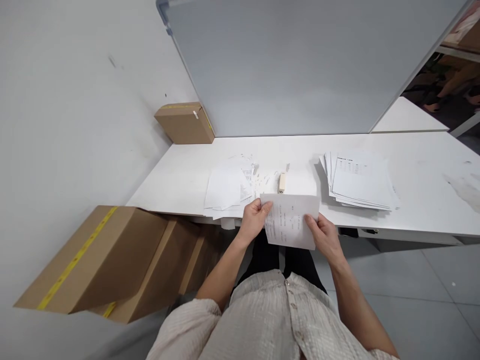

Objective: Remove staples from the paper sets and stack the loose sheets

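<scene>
Between my hands is a printed sheet of paper (290, 222), held up at the table's front edge. My left hand (255, 220) pinches its left edge, thumb on top. On the opposite edge my right hand (325, 235) grips it the same way; the fingers beneath are hidden. Just beyond the sheet a small cream-coloured block-shaped object (282, 182) with a metal end lies on the table. To the left are loose papers (225, 187), mostly blank on top. A thicker stack of printed papers (360, 180) sits to the right.
The white table (180, 170) runs along a grey upright panel (292, 65). A cardboard box (185, 124) stands in its back left corner. Larger taped boxes (93, 260) are piled on the floor at my left. Dark scraps or marks dot the tabletop.
</scene>
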A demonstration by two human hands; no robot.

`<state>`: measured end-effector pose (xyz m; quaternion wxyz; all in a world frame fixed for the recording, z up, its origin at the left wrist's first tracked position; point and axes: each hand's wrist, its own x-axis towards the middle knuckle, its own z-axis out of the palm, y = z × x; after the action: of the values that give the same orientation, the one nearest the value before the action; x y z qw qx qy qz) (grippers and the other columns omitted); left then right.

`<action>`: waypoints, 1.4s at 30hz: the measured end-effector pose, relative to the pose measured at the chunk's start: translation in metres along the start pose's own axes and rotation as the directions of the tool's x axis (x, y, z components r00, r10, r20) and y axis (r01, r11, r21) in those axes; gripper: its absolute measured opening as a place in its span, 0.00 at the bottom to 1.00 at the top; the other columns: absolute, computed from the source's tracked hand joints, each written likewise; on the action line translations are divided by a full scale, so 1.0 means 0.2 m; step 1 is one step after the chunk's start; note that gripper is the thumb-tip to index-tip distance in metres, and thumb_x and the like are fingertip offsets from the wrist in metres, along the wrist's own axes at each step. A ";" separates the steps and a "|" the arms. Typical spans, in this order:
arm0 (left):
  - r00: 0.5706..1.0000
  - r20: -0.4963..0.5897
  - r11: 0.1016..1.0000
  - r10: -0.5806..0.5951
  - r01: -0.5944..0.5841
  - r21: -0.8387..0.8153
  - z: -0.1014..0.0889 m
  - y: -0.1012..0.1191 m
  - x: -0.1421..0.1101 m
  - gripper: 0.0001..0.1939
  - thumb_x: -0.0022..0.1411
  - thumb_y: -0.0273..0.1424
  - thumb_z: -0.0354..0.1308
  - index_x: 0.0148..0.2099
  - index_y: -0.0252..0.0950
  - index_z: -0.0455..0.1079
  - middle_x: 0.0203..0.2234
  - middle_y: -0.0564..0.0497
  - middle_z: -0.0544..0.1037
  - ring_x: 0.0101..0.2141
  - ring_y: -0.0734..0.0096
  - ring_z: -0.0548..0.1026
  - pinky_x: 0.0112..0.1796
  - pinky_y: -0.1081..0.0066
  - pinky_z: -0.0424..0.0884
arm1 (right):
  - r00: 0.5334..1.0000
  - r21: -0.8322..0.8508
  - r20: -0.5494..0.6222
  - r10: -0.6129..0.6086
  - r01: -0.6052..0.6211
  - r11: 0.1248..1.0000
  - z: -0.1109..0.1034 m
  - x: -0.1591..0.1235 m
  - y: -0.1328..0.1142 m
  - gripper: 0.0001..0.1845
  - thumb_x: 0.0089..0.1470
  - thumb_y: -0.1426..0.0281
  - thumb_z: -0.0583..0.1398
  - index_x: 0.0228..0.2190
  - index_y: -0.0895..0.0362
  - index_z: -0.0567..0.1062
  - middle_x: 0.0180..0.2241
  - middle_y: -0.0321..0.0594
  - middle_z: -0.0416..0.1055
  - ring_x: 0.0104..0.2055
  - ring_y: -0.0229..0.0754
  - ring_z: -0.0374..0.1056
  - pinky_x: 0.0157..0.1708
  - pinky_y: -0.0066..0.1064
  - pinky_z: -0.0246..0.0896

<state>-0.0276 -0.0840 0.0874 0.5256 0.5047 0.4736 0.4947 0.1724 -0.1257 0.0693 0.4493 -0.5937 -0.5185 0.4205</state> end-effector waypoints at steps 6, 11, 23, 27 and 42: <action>0.997 -0.072 0.998 -0.026 0.030 0.055 0.01 0.02 -0.01 0.20 0.53 0.46 0.56 0.24 0.34 0.60 0.17 0.57 0.61 0.22 0.78 0.60 0.23 0.76 0.57 | 0.998 0.185 -0.035 0.048 -0.041 0.982 0.04 -0.01 0.00 0.16 0.51 0.57 0.57 0.34 0.56 0.71 0.28 0.37 0.67 0.29 0.39 0.62 0.26 0.27 0.57; 0.993 -0.117 0.984 0.028 -0.007 0.178 0.01 0.04 -0.02 0.25 0.55 0.47 0.54 0.20 0.36 0.48 0.16 0.58 0.49 0.20 0.82 0.49 0.21 0.76 0.48 | 0.997 0.276 -0.066 0.038 -0.018 0.961 0.06 -0.02 -0.01 0.14 0.51 0.58 0.58 0.35 0.55 0.71 0.29 0.36 0.68 0.30 0.38 0.62 0.29 0.28 0.59; 0.982 -0.143 0.974 0.121 -0.090 0.207 0.02 0.04 -0.01 0.26 0.57 0.44 0.53 0.21 0.37 0.41 0.17 0.58 0.44 0.21 0.80 0.46 0.22 0.75 0.46 | 0.992 0.233 -0.127 0.007 0.023 0.972 0.06 -0.02 -0.04 0.11 0.51 0.60 0.58 0.29 0.56 0.70 0.25 0.33 0.65 0.26 0.35 0.58 0.26 0.25 0.54; 0.978 -0.150 0.975 0.142 -0.112 0.190 0.03 0.04 -0.01 0.25 0.58 0.44 0.52 0.21 0.36 0.42 0.18 0.58 0.45 0.21 0.80 0.47 0.23 0.75 0.47 | 0.990 0.233 -0.132 -0.040 0.070 0.970 0.07 -0.01 -0.04 0.11 0.52 0.61 0.58 0.31 0.56 0.70 0.27 0.34 0.66 0.28 0.35 0.59 0.29 0.26 0.56; 0.990 -0.142 1.000 0.025 -0.027 -0.011 0.02 -0.02 0.01 0.23 0.56 0.45 0.54 0.20 0.35 0.51 0.17 0.58 0.51 0.21 0.80 0.51 0.22 0.76 0.51 | 0.992 0.184 -0.018 0.122 -0.117 0.976 0.04 -0.03 0.05 0.16 0.47 0.57 0.61 0.32 0.56 0.74 0.28 0.38 0.73 0.26 0.40 0.65 0.25 0.29 0.59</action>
<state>-0.0230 -0.0815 0.0842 0.4873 0.4710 0.5002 0.5390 0.1669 -0.1319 0.0579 0.4833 -0.5862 -0.4346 0.4837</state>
